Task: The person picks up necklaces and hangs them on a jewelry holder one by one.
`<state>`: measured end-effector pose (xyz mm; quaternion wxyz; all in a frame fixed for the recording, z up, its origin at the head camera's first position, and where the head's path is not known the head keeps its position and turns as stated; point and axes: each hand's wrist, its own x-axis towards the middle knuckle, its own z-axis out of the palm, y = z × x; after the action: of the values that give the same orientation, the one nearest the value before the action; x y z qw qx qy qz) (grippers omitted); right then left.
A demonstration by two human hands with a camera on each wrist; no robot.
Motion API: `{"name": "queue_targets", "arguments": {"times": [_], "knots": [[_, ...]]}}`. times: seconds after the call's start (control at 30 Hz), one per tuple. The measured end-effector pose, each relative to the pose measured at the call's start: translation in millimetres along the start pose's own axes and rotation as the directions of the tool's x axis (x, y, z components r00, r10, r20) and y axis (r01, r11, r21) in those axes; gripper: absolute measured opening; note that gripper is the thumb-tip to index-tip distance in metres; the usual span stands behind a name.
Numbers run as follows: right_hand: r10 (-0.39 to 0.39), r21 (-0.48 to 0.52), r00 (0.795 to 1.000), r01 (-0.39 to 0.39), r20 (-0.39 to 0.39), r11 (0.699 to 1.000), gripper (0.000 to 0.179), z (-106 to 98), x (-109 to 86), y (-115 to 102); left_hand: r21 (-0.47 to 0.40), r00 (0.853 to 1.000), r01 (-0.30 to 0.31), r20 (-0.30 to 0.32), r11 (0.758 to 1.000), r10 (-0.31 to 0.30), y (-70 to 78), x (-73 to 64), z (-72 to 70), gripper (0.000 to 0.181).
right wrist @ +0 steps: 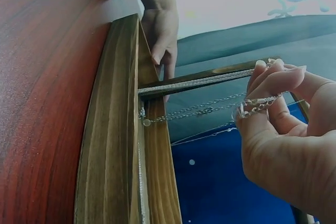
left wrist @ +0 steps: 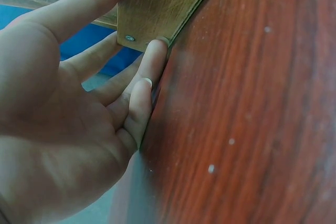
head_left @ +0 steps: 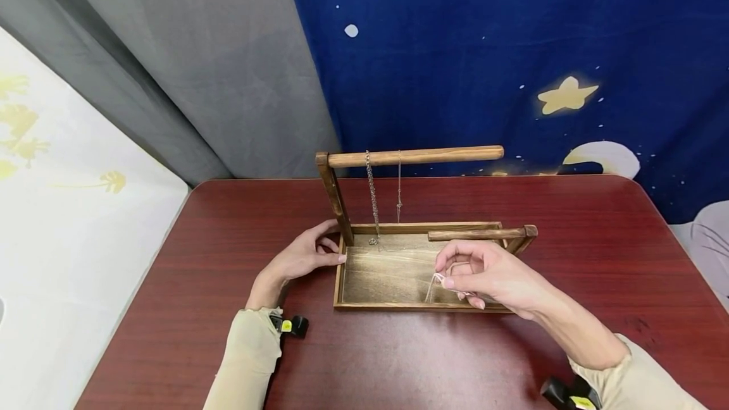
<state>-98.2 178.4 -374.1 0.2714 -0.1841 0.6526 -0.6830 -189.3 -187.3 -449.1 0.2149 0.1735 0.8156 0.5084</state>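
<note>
Shallow brown wooden tray [head_left: 387, 280]; above it, our right grip [head_left: 484, 276] pinches a slender silver metal chain [head_left: 437, 277].
Our left grip [head_left: 303, 254], unclenched, touches its left edge; glossy red-brown bench [head_left: 398, 359] extends nearer us.

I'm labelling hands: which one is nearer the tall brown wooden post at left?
Left hand, beside the post; the right hand is by the right end of the brown wooden tray.

Surface [head_left: 444, 366]: dark reddish-brown, wood-grained, far corners rounded
Blue cloth [head_left: 427, 74]: behind, printed with pale dots, a yellow star [head_left: 567, 96] and a pale crescent [head_left: 621, 157]
Grey cloth [head_left: 228, 55]: left of the blue, hanging in folds
White sheet [head_left: 68, 283]: far left, bearing yellow plant-like prints [head_left: 19, 120]
Light: soft sheen on the surface's near part
</note>
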Motion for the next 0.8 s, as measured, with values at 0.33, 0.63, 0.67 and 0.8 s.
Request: {"name": "queue_targets", "arguments": {"times": [0.33, 0.63, 0.67, 0.8], "knots": [[-0.025, -0.032, 0.989, 0.02, -0.144, 0.999, 0.015, -2.4, -5.9, -4.9, 0.022, 1.0, 0.012, -0.007, 1.0, -0.012, 0.5, -0.5, 0.3, 0.079], [-0.016, -0.062, 0.981, 0.004, -0.195, 0.998, 0.018, -1.9, -11.5, -9.7, 0.018, 1.0, 0.018, -0.009, 1.0, -0.018, -0.1, -0.5, 0.2, 0.08], [-0.014, -0.065, 0.98, 0.001, -0.198, 0.998, 0.018, -1.9, -12.1, -10.3, 0.015, 1.0, 0.018, -0.011, 1.0, -0.018, -0.3, -0.6, 0.2, 0.08], [-0.015, -0.09, 0.976, -0.005, -0.218, 0.996, 0.018, -2.6, -15.1, -13.3, 0.008, 1.0, 0.011, -0.012, 1.0, -0.011, -0.8, -0.2, 0.3, 0.082]]}}
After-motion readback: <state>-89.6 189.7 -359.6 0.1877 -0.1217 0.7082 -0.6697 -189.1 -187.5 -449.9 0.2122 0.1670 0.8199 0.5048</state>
